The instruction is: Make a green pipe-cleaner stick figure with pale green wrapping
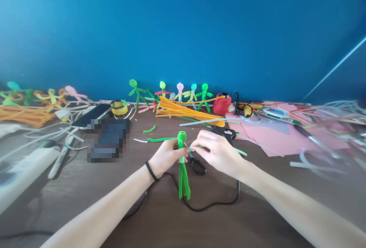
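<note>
My left hand [168,154] is closed around the middle of a green pipe-cleaner figure [184,181], held upright above the table. Its head is a tight green coil, a paler green band wraps its body, and several loose green stems hang below. A green pipe-cleaner arm [160,139] sticks out to the left. Just right of the figure, my right hand [215,151] pinches a pale green pipe cleaner [241,152], whose end shows past the hand. Scissors with black handles [198,166] lie behind and below my hands.
Finished pipe-cleaner figures [204,97] stand along the blue wall. Orange pipe cleaners [191,112] lie before them, near a black glue gun [228,133] with its cable [211,205]. Pink paper [274,139] is at right; a phone [110,139] and a marker [61,160] are at left.
</note>
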